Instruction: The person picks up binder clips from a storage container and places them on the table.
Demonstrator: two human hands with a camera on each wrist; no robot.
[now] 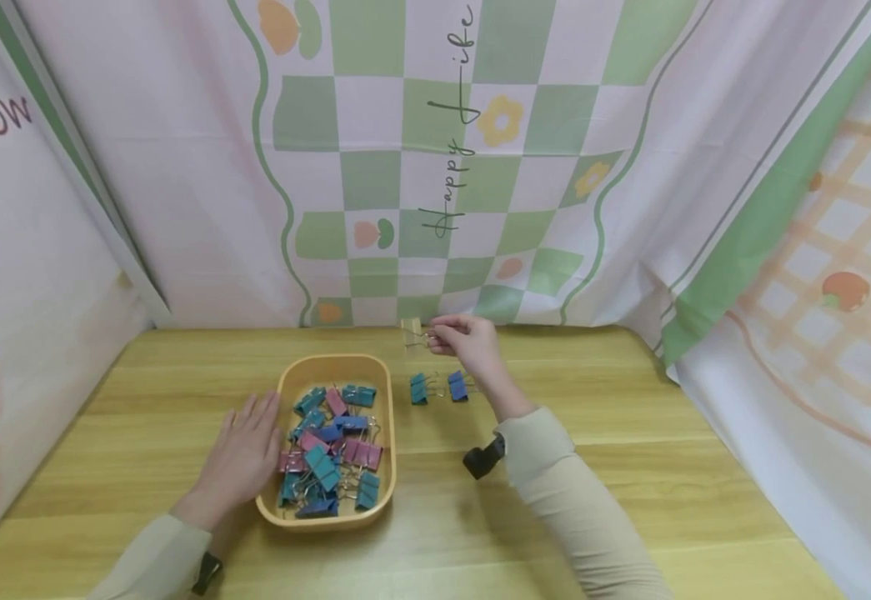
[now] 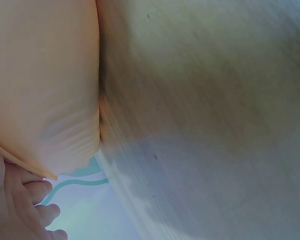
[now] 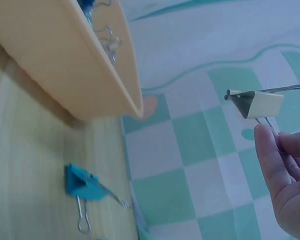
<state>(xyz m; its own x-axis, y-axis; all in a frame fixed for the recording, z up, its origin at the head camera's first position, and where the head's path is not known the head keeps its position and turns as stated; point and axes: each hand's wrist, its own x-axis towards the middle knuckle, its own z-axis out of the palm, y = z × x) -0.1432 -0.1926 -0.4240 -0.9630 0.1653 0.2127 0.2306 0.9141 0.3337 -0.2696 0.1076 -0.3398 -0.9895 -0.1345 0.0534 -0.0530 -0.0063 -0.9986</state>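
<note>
My right hand (image 1: 471, 343) pinches a pale yellow binder clip (image 1: 411, 332) by one wire handle, holding it up off the table. In the right wrist view the clip (image 3: 262, 104) has its other handle pointing away from the fingers. Below that hand, a teal binder clip (image 1: 419, 389) and a blue binder clip (image 1: 458, 387) stand side by side on the table. My left hand (image 1: 242, 450) touches the left rim of a yellow plastic tray (image 1: 387, 467), its fingers extended. Inside the tray lies a heap of teal, blue and pink binder clips (image 1: 322, 467).
The wood-grain table (image 1: 600, 517) runs back to a green-and-white checked curtain (image 1: 435, 183). More printed fabric hangs at the left (image 1: 37, 250) and right (image 1: 818, 333). A black wrist device (image 1: 483, 458) is on the right sleeve.
</note>
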